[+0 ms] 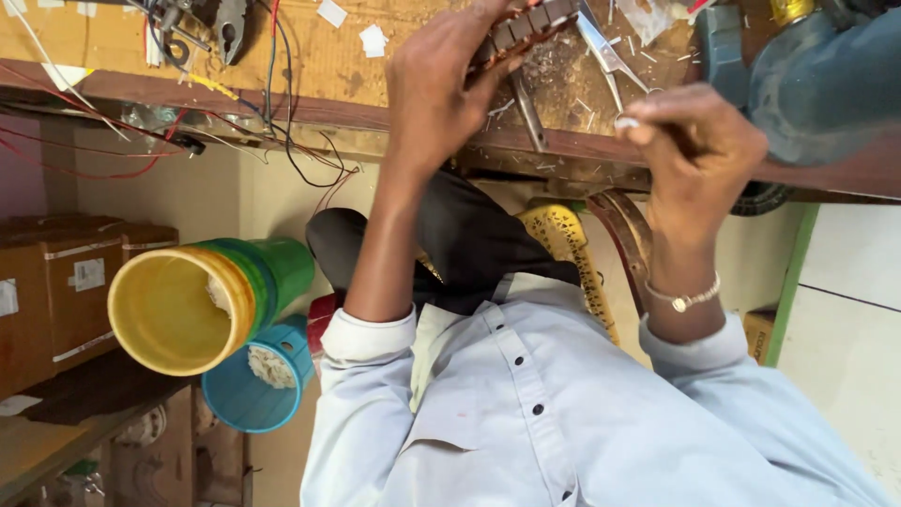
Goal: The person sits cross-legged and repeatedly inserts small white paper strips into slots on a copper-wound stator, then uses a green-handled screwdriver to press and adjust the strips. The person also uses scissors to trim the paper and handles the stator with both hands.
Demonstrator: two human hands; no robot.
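While gripping the ribbed copper-and-steel motor core (521,33) at the bench (310,70) front edge with the left hand (441,84), pinching something small and pale in the right hand (699,150), mid-assembly apparently, next needing steady feeding into the core.

Slotted metal core (521,30) — tilted, at bench edge

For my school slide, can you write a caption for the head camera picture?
At a wooden workbench, the left hand holds a ridged metal part while the right hand pinches something small.
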